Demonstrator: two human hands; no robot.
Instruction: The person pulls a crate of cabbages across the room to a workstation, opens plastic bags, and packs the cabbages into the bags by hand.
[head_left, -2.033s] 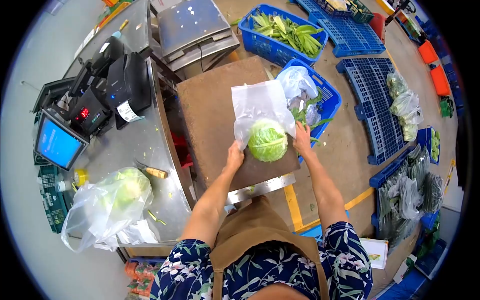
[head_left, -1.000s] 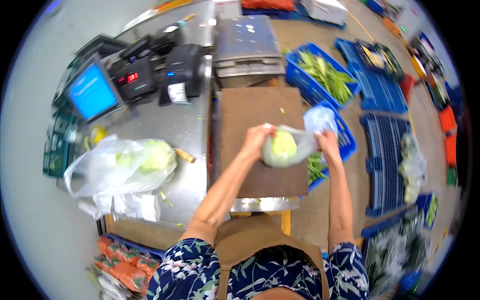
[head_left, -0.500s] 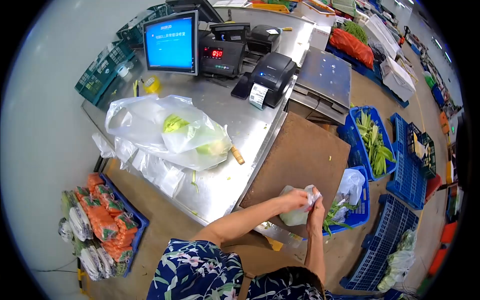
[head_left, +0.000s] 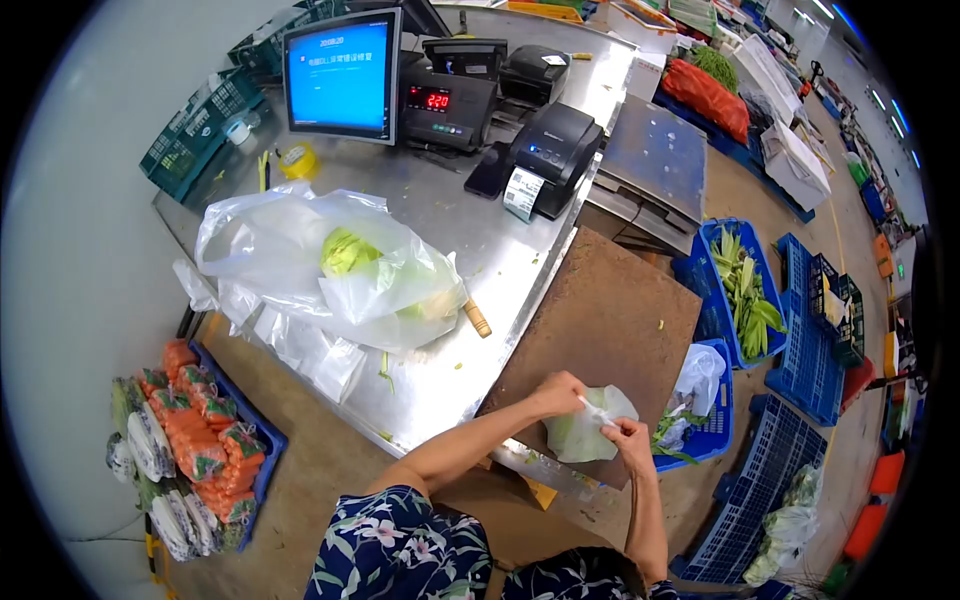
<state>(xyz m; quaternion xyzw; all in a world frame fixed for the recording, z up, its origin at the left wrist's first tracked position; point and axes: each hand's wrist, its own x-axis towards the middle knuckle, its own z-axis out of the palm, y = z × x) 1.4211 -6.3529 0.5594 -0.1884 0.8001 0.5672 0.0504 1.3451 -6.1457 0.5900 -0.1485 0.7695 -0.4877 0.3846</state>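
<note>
A translucent plastic bag (head_left: 577, 440) with something pale green inside rests on the brown scale platform (head_left: 590, 300) near its front edge. My left hand (head_left: 560, 394) is closed on one end of the bag's gathered top. On the other side, my right hand (head_left: 630, 442) pinches the opposite end, so the twisted plastic stretches between both hands. To the left, on the steel table (head_left: 420, 370), lies a larger clear bag (head_left: 290, 250) with a pale green vegetable (head_left: 350, 252) showing in it. A wooden handle (head_left: 477, 318) pokes out beside that bag.
A monitor (head_left: 340, 75), a red-digit display (head_left: 436, 101) and a label printer (head_left: 553, 150) stand at the back. Blue baskets of greens (head_left: 742, 290) sit right of the platform. Bagged carrots (head_left: 200, 425) lie on a pallet at left. Blue pallets (head_left: 755, 490) occupy the right floor.
My hands have moved apart, from close together to either side of the bag's top, drawing it out between them. The red display went from about 0.50 to 2.20.
</note>
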